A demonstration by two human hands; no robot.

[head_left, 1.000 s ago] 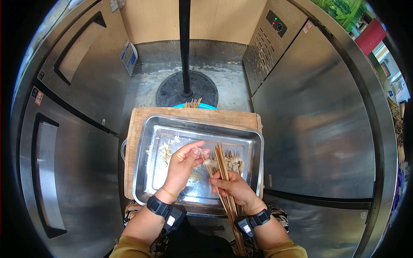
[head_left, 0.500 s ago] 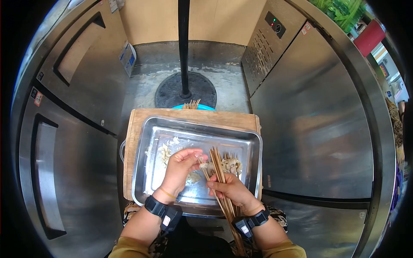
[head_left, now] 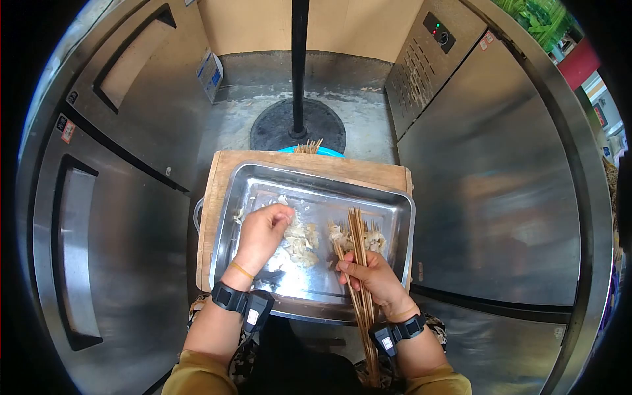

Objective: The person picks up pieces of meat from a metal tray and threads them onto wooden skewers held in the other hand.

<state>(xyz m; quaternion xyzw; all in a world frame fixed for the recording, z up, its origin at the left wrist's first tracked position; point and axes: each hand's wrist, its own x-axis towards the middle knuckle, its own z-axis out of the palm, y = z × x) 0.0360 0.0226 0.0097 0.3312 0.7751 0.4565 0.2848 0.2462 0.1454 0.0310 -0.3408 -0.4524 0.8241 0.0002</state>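
Note:
My right hand is closed around a bundle of thin bamboo skewers, which point up and away over the metal tray. Pale pieces sit around the tip of one skewer at the bundle's left. Behind the bundle, loaded skewers with more pale food lie in the tray's right part. My left hand is above the tray's left half, fingers pinched together; whether they hold anything is hidden. Just right of it lies a loose heap of pale, thin food pieces.
The tray rests on a wooden board or stool. Beyond it, more sticks stand in a blue container, near a black pole on a round base. Steel cabinets flank both sides.
My left hand has moved left, away from the skewer tips, to the loose pieces. My right hand still grips the bundle. The whole view has shifted slightly.

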